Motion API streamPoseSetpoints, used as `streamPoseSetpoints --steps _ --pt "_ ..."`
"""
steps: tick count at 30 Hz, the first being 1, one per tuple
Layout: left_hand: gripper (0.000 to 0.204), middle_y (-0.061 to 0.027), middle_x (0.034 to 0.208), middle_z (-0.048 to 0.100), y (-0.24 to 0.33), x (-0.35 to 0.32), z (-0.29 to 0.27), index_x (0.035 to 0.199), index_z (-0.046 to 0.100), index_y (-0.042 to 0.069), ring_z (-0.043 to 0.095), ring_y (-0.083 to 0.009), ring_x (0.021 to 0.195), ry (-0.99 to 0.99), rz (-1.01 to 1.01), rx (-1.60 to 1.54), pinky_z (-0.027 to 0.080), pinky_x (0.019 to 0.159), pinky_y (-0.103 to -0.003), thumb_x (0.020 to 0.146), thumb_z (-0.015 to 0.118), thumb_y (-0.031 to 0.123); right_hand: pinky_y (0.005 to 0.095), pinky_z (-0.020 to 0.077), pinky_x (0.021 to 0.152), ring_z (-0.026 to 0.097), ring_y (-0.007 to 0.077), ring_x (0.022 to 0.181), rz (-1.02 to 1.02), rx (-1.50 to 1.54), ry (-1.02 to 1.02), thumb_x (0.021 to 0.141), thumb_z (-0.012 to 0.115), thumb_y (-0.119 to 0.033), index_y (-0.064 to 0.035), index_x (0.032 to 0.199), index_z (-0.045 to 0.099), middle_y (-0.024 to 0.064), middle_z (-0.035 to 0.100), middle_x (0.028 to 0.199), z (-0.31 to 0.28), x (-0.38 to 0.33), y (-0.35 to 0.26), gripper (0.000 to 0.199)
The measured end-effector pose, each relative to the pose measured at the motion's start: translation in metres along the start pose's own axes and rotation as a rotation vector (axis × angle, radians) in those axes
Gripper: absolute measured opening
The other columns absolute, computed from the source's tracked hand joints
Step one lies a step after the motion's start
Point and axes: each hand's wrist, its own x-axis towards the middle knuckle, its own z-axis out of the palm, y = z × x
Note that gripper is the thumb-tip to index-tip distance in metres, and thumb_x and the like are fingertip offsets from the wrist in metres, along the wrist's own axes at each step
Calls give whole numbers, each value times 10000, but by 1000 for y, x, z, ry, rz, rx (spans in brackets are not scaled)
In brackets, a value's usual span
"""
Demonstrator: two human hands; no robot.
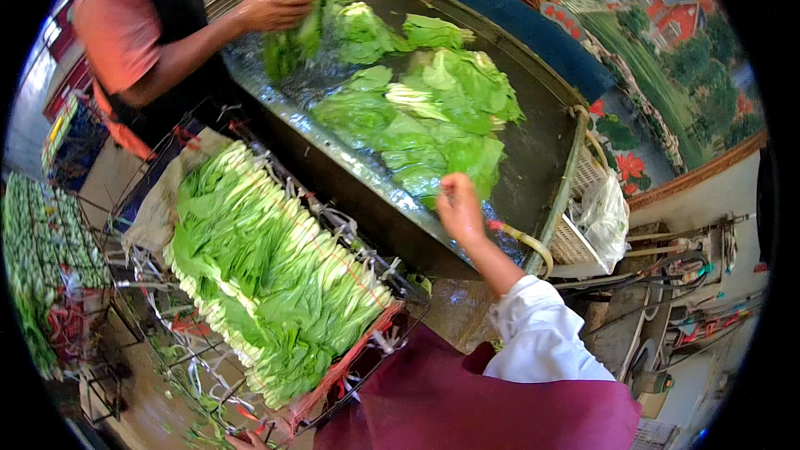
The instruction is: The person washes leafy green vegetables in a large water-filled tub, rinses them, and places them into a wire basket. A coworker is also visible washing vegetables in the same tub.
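My right hand [461, 208], in a white sleeve, hangs over the near side of a metal water trough [333, 150]. Its fingers are curled in and nothing shows in them. Leafy greens [442, 146] with pale stems float in bunches just beyond it. At the bottom edge only a bit of my left hand [246, 442] shows, by the near corner of a wire-frame crate [354, 383]; what its fingers do is hidden. Rows of leafy greens [275, 275] fill the crate, lined with red netting.
Across the trough, a co-worker [125, 25] holds a dripping bunch of greens [300, 0] over the water. A yellowish hose [529, 242] hooks over the trough's right end. Beside it stands a white plastic basket [575, 242] with a clear bag. More packed greens [50, 242] stand far left.
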Motion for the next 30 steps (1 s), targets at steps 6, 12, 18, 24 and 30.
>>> streamPoseSetpoints --steps 6,12,18,24,30 --pt "898 -259 1550 319 -10 15 -23 1537 243 -30 328 -395 1424 81 284 243 247 1194 -469 784 715 97 424 338 1138 399 390 1329 614 -225 -145 529 944 -331 25 1444 331 266 444 1378 -21 -10 175 1157" --pt "896 -225 1475 403 185 -82 -62 1521 288 -15 363 -392 1391 117 751 -98 281 1176 -469 712 671 -10 422 302 1169 382 358 1378 240 -376 -492 637 861 -468 -46 1502 329 152 427 1495 53 35 269 1100" --pt "776 -201 1337 554 347 -156 -25 1443 392 -11 490 -380 1267 -139 1277 -286 351 1112 -484 729 695 14 443 447 1002 592 316 1145 417 -176 -551 790 740 -454 -89 1379 503 110 617 1297 45 44 254 732" --pt "1049 -177 1531 397 525 -230 37 1524 298 37 355 -376 1429 -503 1871 -203 242 1208 -503 687 865 317 440 538 801 675 253 971 931 601 -1102 885 648 -568 -160 1269 598 87 674 1193 -124 72 126 562" --pt "924 -97 1545 428 585 -270 50 1466 397 135 300 -351 1479 -421 2064 -605 96 1204 -603 685 850 333 466 542 807 674 260 1048 894 825 -1040 928 529 -650 -180 1330 545 90 669 1210 -184 25 5 619"
